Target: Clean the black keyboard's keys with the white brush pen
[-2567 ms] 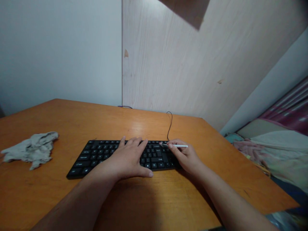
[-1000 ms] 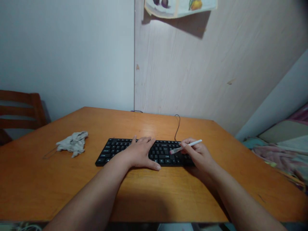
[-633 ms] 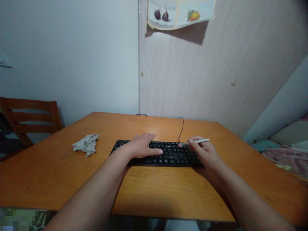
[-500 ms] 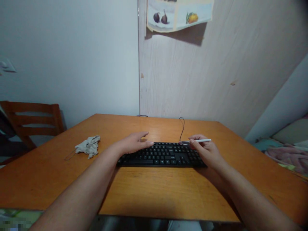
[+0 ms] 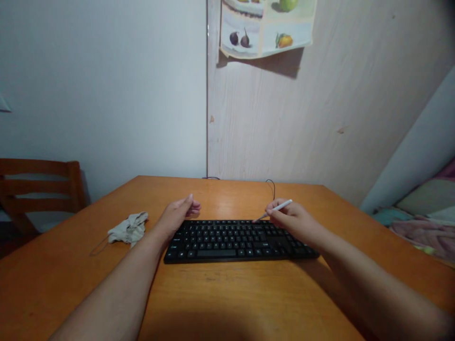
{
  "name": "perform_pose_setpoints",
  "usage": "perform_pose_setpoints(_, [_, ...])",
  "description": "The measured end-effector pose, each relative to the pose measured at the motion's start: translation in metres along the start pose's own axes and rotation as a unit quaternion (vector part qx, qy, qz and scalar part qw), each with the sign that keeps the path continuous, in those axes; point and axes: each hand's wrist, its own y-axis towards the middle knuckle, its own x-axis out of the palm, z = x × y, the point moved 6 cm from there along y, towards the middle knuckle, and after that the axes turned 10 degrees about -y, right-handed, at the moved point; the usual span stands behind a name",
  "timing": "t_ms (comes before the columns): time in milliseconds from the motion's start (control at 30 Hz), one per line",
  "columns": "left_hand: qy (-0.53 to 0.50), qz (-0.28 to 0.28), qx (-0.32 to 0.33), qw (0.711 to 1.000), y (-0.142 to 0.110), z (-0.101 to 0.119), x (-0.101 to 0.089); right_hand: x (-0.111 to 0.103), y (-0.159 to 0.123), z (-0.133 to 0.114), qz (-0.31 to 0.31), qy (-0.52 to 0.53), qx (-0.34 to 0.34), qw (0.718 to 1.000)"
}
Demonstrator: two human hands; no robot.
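Note:
A black keyboard [image 5: 234, 239] lies on the orange wooden table [image 5: 227, 293], its thin black cable [image 5: 272, 187] running to the wall. My right hand [image 5: 293, 220] pinches a small white-handled brush [image 5: 275, 209], its tip touching the keyboard's top row. My left hand [image 5: 177, 214] hovers at the keyboard's upper left corner, off the keys, fingers loosely extended and holding nothing.
A crumpled grey cloth [image 5: 128, 228] lies on the table left of the keyboard. A wooden chair [image 5: 39, 194] stands at the far left. A fruit poster [image 5: 265, 26] hangs on the pale wood panel. Bedding [image 5: 423, 218] lies to the right.
My left hand has lifted off the keys and drawn back to the keyboard's left corner. The right hand keeps the brush, its tip now at the top row. The view has tilted up.

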Motion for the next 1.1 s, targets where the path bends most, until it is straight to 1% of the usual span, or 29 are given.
perform_pose_setpoints(67, [0.003,-0.017,-0.003,1.0,0.002,-0.002,0.003,0.011,0.012,-0.004,0.005,0.014,0.017,1.0])
perform_pose_setpoints(133, [0.009,-0.035,-0.006,0.999,0.003,-0.006,0.005,0.022,0.022,-0.007,0.014,0.022,0.015,1.0])
perform_pose_setpoints(233, [0.032,-0.052,-0.004,0.998,0.002,-0.01,0.008,0.034,0.03,-0.004,0.042,0.034,0.02,0.998])
perform_pose_setpoints(333, [0.057,-0.059,0.0,0.997,0.0,-0.009,0.01,0.041,0.028,0.003,0.058,0.025,0.013,0.998])
perform_pose_setpoints(533, [0.06,-0.051,0.008,0.997,-0.004,0.001,0.01,0.047,0.02,0.019,0.047,0.026,0.025,0.998])
perform_pose_setpoints(633, [0.059,-0.043,0.002,0.997,-0.004,0.002,0.009,0.044,0.02,0.022,0.054,-0.019,0.017,0.998])
perform_pose_setpoints(767, [0.064,-0.045,-0.013,0.997,-0.004,0.0,0.01,0.03,0.019,0.023,0.076,-0.143,0.006,0.987])
perform_pose_setpoints(867, [0.072,-0.046,-0.019,0.996,-0.004,-0.001,0.009,0.017,0.017,0.024,0.094,-0.213,0.019,0.972])
perform_pose_setpoints(967, [0.077,-0.041,-0.023,0.996,-0.004,-0.001,0.007,0.006,0.015,0.023,0.109,-0.286,0.04,0.951])
perform_pose_setpoints(1100, [0.083,-0.042,-0.022,0.995,-0.004,-0.001,0.008,-0.004,0.009,0.014,0.144,-0.353,0.056,0.923])
